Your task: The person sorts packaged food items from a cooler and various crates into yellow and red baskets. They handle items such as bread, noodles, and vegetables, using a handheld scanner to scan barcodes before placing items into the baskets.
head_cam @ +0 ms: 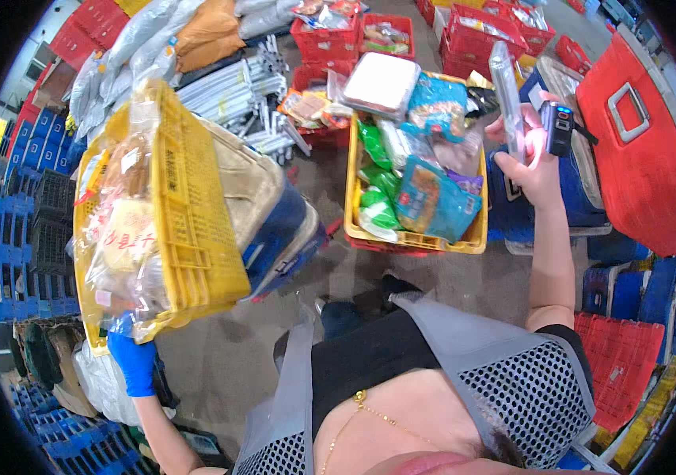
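Note:
My left hand [134, 362], in a blue glove, is at the near end of a yellow plastic crate [195, 237] on the left. Its fingertips meet a clear plastic bag [151, 314] there, and I cannot tell whether they grip it. Clear-bagged packs [127, 231] fill this crate. On the right, my bare right hand [529, 151] grips a flat clear plastic package [507, 98], held on edge. A small black device with blue lights [559, 127] sits at that wrist. Before me, a second yellow crate [415, 240] holds green bags [378, 196], blue food pouches [436, 199] and a white-topped tray [382, 83].
Blue lidded bins [281, 237] stand beside the left crate. Metal bars [225, 89] and filled sacks [142, 53] lie beyond. Red crates [326, 44] with packs stand at the back. A large red lid [641, 148] rises at right, above blue bins [629, 291].

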The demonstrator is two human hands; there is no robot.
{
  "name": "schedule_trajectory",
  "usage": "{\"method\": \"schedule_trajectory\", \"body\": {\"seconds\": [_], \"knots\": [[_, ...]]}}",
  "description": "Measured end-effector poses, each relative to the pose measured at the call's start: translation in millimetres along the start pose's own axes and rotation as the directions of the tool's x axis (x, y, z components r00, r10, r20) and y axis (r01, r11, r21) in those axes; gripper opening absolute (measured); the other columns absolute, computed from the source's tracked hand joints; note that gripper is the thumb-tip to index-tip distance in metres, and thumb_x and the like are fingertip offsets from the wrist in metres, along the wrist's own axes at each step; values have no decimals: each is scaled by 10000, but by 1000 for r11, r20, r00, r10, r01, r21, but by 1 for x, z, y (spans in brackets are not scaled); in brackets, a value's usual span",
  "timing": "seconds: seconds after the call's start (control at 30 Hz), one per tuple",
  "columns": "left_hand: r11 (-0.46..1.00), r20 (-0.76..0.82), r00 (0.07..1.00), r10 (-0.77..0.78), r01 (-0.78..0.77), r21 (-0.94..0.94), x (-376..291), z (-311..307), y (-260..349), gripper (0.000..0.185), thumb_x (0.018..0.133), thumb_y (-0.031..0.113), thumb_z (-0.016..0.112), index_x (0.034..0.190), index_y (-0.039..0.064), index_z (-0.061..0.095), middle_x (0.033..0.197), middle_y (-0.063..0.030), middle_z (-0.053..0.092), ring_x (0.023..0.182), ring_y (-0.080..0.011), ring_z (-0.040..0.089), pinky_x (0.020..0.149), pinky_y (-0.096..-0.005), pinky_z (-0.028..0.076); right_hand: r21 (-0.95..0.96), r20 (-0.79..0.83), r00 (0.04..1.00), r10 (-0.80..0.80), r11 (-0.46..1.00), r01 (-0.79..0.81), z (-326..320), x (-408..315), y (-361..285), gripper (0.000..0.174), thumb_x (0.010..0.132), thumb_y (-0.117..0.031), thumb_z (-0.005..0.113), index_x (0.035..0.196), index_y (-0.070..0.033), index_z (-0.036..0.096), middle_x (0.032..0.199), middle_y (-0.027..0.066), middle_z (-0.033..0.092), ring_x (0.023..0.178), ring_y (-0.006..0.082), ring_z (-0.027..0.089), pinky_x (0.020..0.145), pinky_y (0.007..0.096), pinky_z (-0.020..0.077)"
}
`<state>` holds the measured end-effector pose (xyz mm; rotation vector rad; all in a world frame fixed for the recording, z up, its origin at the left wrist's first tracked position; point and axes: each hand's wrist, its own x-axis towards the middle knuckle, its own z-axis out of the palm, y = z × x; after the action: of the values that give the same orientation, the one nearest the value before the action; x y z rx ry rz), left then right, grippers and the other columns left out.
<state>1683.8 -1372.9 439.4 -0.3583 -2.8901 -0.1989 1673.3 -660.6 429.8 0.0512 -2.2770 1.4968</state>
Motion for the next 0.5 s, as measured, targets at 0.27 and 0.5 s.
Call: {"method": "schedule_trajectory", "body": {"seconds": [0.27,0.5], "knots": [[995,22,999,27,-28,93,14,-8,51,242,754,-23,667,991,8,705,922,-193,701,890,-389,670,809,-422,520,65,21,999,30,997,-31,-66,7,48,518,786,-99,741,1240,-6,510,1107,120,622,1037,207,629,900,342,512],[985,61,996,61,-70,159,64,1,196,446,690,-3,694,1135,4,661,1047,-251,678,998,-443,636,866,-469,512,191,130,991,3,981,-28,-73,61,65,556,785,-159,750,1262,-6,506,1069,82,662,1040,161,639,915,298,501]]}}
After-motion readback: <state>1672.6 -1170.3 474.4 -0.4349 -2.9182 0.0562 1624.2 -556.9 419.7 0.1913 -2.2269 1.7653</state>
